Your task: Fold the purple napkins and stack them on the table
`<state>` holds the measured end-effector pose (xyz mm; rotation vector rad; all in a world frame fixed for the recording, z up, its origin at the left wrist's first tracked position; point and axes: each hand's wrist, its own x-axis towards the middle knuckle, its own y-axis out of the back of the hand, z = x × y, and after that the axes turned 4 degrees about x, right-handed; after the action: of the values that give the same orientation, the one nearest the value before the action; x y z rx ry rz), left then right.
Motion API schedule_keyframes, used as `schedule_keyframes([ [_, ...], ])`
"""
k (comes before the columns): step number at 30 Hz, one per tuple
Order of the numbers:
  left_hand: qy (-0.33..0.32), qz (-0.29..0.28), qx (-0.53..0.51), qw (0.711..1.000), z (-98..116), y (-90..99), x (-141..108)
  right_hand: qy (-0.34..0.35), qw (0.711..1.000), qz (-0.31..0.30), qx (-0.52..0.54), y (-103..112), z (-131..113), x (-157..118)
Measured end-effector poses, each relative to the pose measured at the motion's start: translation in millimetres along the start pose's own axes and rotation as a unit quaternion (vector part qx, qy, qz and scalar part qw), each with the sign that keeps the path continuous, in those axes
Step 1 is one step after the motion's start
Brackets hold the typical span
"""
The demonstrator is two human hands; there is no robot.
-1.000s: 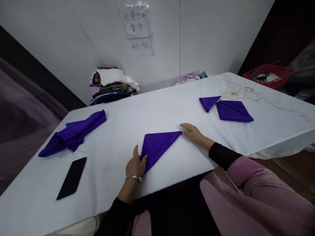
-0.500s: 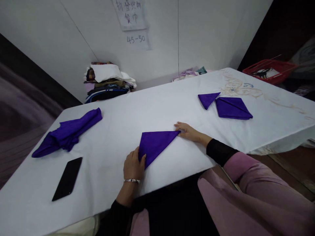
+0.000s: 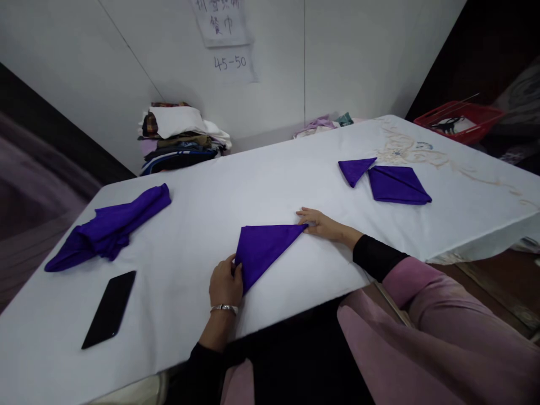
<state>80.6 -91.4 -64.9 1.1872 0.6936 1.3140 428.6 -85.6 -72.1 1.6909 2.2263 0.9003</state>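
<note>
A purple cloth napkin (image 3: 266, 251), folded into a triangle, lies flat on the white tablecloth (image 3: 202, 225) in front of me. My left hand (image 3: 226, 281) pinches its left edge near the lower corner, thumb on top and the other fingers partly hidden. At the pointed right corner, my right hand (image 3: 323, 224) grips the tip between thumb and fingers. Farther right rest a small purple folded triangle (image 3: 356, 170) and a larger purple folded napkin (image 3: 396, 185). A crumpled purple cloth (image 3: 112, 228) lies at the left.
A black phone (image 3: 110, 308) lies at the near left. Folded clothes (image 3: 181, 138) are stacked against the wall, with more fabric (image 3: 318, 125) at the back edge. Beyond the right end is a red basket (image 3: 472, 121). Handwritten paper signs (image 3: 230, 62) hang on the wall.
My left hand has shifted slightly at the napkin's left edge, its thumb drawn closer to the fingers. The right hand keeps its place at the tip. The whole view has moved a little.
</note>
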Motion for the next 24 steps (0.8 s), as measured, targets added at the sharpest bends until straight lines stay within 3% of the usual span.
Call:
schedule_keyframes([
  [14, 0.005, -0.027, 0.027, 0.999, 1, 0.6, 1, -0.050, 0.997, -0.031, -0.048, 2, 2, 7],
  [20, 0.002, -0.022, 0.034, 0.999, 1, -1.6, 1, -0.053, 0.991, 0.036, -0.116, -4, 0, 9],
  [24, 0.002, -0.026, 0.037, 0.999, 4, -0.2, 0, -0.053, 0.977, 0.096, -0.185, -19, -25, 4],
])
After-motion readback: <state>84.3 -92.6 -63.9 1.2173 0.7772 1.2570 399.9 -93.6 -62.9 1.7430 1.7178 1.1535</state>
